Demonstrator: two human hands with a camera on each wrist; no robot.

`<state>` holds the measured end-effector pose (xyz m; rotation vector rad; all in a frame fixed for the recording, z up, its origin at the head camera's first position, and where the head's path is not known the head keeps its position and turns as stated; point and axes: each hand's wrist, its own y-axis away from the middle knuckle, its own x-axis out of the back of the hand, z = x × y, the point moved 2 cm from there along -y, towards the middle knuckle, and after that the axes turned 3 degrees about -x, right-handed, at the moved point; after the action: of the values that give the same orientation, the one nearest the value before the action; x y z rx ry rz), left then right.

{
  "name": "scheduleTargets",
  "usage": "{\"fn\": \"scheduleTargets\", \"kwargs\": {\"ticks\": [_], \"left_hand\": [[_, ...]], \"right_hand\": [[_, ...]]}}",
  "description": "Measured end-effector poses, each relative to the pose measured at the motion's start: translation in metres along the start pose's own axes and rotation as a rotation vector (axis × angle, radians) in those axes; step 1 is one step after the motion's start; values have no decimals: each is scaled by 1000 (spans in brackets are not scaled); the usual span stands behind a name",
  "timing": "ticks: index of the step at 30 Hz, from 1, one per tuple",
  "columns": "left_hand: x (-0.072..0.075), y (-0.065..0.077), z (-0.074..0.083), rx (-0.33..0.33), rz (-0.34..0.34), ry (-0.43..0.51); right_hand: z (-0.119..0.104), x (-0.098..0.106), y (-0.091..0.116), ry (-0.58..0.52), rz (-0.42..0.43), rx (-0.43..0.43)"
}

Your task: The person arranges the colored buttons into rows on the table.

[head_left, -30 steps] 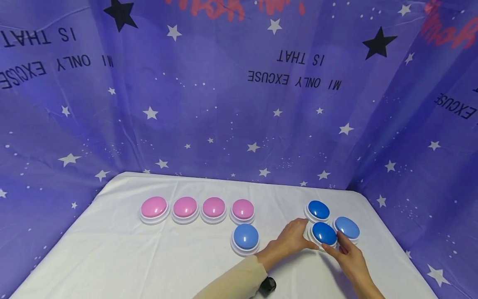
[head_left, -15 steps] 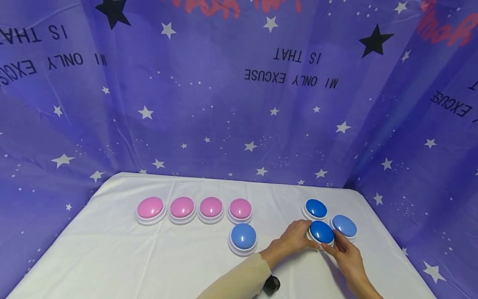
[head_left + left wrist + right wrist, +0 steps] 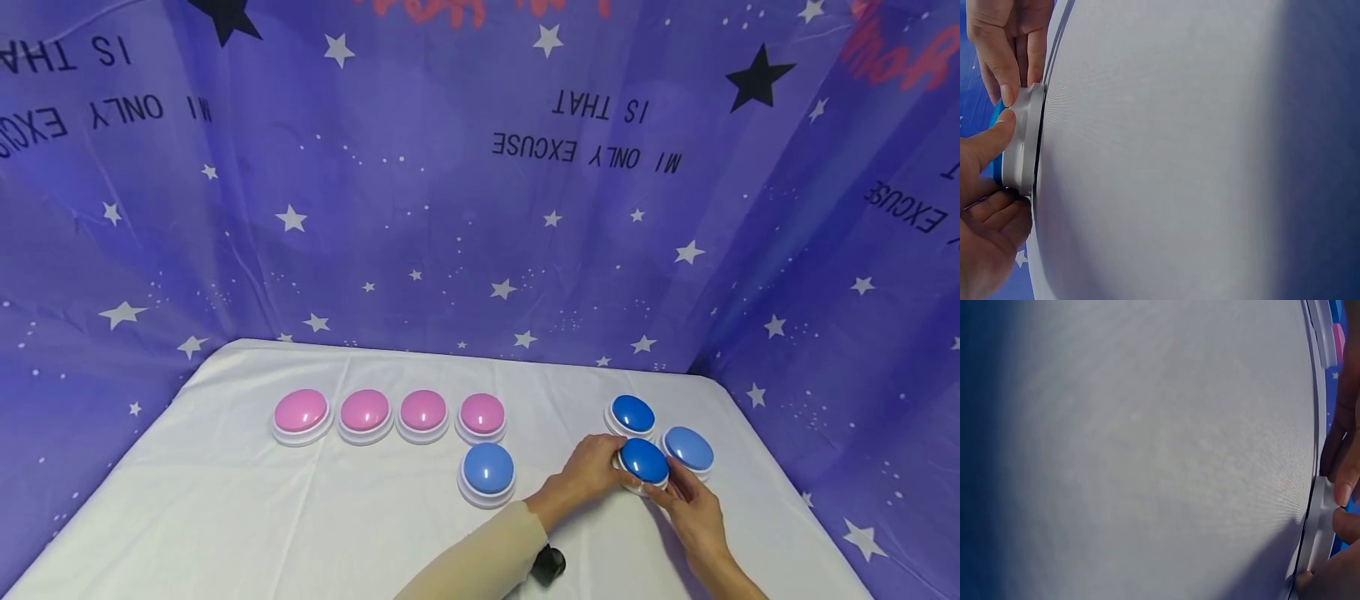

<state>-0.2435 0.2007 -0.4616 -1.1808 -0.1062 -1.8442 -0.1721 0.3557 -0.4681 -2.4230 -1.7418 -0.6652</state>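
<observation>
the left hand (image 3: 591, 470) and the right hand (image 3: 699, 510) grasped a dark blue button (image 3: 644, 460) from its two sides; it sat between them on the white cloth (image 3: 375, 517), near another dark blue button (image 3: 632, 413).

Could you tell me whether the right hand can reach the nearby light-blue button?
Probably yes: the light-blue button sits close by, uncovered on top, though the right hand grips a dark-blue button.

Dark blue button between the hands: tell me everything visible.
The dark blue button is glossy, plastic-looking and domed, on a round white base. It faces dome up, at or just above the white cloth, nearer the person than another dark blue button. The left hand and right hand grip it from opposite sides.
</observation>
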Motion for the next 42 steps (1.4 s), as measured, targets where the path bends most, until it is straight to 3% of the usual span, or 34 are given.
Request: {"fn": "scheduleTargets", "kwargs": {"ticks": [9,16,23,31,42], "left_hand": [[11,0,5,11,71,3],[34,7,10,37,110,79],[56,21,10,12,133,117],[91,51,7,1,185,121],[145,102,-12,79,263,76]], "right_hand": [[-6,1,5,-87,15,15],[-21,0,14,-134,-7,89],[-36,-10,30,-136,-27,150],[-55,-37,50,-123,-73,176],[-84,-100,71,-193,-211,354]]}}
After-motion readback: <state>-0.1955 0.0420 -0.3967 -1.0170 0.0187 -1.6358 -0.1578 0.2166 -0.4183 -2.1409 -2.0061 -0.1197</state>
